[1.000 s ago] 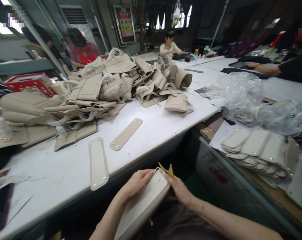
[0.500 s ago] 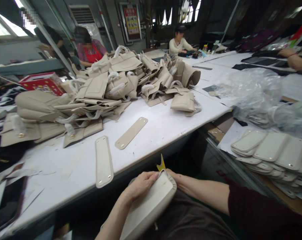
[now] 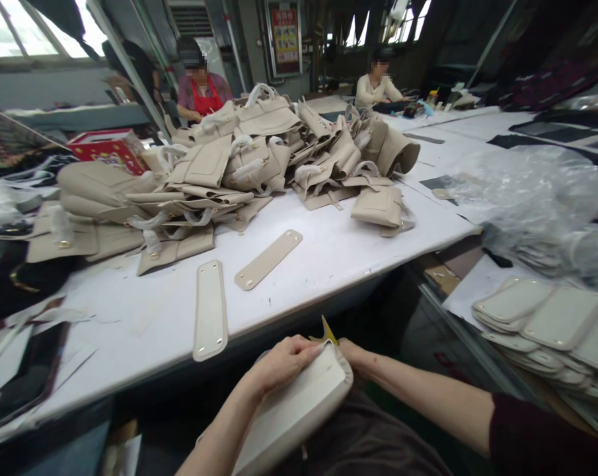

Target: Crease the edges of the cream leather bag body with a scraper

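Note:
A beige leather-look bag [image 3: 303, 403] lies tilted across my lap, its pale flat bottom facing up. My left hand [image 3: 286, 362] is closed over its far left edge, fingers bent over the rim and the thumb out of sight. At the far corner, where the edge is gathered in small folds, my right hand [image 3: 354, 357] grips the bag from the right; most of its fingers are hidden behind it. A yellow forked piece [image 3: 327, 330] sticks up between the hands, and what it belongs to is hidden.
Two beige base panels with metal studs, one pale [image 3: 210, 311] and one tan [image 3: 269, 259], lie on the white table [image 3: 308, 291]. Behind them rises a heap of beige bags [image 3: 204, 165]. Stacked panels [image 3: 561, 314] and plastic wrap [image 3: 531, 185] are at right, a phone [image 3: 28, 373] at left.
My view has turned a little to the left, so the table and heap appear farther right. Both hands stay on the bag in nearly the same grip. The yellow piece leans slightly differently.

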